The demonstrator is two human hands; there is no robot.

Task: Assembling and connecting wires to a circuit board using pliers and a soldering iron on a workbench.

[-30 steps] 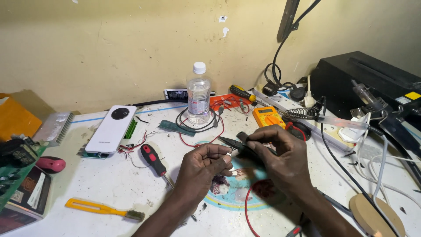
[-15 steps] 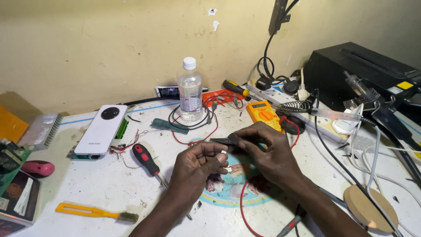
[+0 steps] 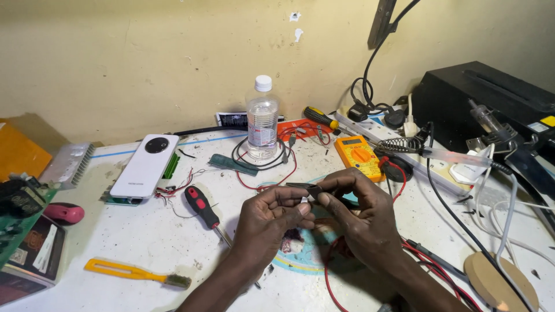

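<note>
We see both hands meeting over the middle of the white table point(image 3: 144, 242). The right hand point(image 3: 361, 222) holds a thin dark tool, probably tweezers point(image 3: 305, 186), with the thumb and the first fingers closed on it. Its long axis lies almost level, running from the right fingers toward the left, and the tip points past the left hand point(image 3: 272, 222). The left fingers are also closed, pinching a very small pale part point(image 3: 304, 200) just under the tool; what this part is, we cannot tell. So the small part lies between the two thumbs, touching or nearly touching the tool, and both hands are equally near to it. Around them we see a red screwdriver point(image 3: 201, 206) to the left, a clear bottle point(image 3: 262, 118) behind, a yellow meter point(image 3: 360, 156) on the right behind, and a yellow brush point(image 3: 136, 273) in front left. Compared with half a second ago, the hands keep the same grip and the same place on the table; the tool seems slightly lower and closer to the left fingers.
</note>
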